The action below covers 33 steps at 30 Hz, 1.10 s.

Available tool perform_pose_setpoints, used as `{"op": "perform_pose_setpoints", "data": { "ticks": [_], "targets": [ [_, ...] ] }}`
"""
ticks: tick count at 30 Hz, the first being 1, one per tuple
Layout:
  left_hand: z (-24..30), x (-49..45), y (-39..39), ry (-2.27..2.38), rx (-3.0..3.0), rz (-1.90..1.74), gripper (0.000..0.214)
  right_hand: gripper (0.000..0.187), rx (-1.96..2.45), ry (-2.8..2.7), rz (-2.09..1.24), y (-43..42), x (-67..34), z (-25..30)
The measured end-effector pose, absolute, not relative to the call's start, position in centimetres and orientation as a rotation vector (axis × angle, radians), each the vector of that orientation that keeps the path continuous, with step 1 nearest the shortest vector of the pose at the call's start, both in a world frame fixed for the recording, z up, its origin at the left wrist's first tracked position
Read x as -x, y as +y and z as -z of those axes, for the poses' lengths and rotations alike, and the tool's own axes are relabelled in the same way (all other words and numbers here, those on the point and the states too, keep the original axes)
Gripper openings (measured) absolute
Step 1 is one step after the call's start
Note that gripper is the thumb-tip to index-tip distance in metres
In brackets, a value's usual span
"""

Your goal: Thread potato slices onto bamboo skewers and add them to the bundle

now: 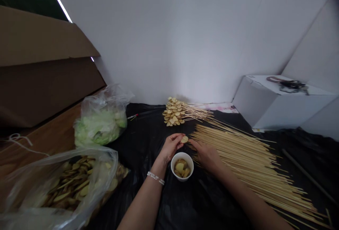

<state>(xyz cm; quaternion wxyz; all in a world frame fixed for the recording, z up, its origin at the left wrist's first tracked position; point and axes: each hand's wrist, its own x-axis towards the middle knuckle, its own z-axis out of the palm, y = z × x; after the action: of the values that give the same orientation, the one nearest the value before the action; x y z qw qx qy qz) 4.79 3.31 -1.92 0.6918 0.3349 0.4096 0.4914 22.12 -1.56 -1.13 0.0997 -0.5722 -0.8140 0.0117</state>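
My left hand (171, 147) pinches a thin, pale potato slice (184, 139) above and just behind a white paper cup (172, 164). In the cup lie several potato slices (180, 167). My right hand (209, 156) is close to the slice's right side, its fingers drawn together. What they hold, if anything, is too small and dark to make out. Under and beside this hand spread many loose bamboo skewers (238, 156). Behind both hands lies a bundle of skewered potato slices (174, 112), the slices on the left and the sticks pointing right.
An open plastic bag of potato slices (71, 180) stands at the front left. Behind it is a tied bag of pale green vegetables (102, 126). Black sheeting (143, 127) covers the work surface. A white box (267, 99) stands right, a cardboard box (45, 82) left.
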Motion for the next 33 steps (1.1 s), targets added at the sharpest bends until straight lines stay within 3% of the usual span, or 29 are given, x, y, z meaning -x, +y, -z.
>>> {"op": "perform_pose_setpoints", "data": {
  "ticks": [33],
  "targets": [
    [2.3,-5.1,3.6,0.898,-0.756,-1.091,0.033,0.049,1.608,-2.389,-0.053,-1.6,-22.1,2.2]
  ]
}}
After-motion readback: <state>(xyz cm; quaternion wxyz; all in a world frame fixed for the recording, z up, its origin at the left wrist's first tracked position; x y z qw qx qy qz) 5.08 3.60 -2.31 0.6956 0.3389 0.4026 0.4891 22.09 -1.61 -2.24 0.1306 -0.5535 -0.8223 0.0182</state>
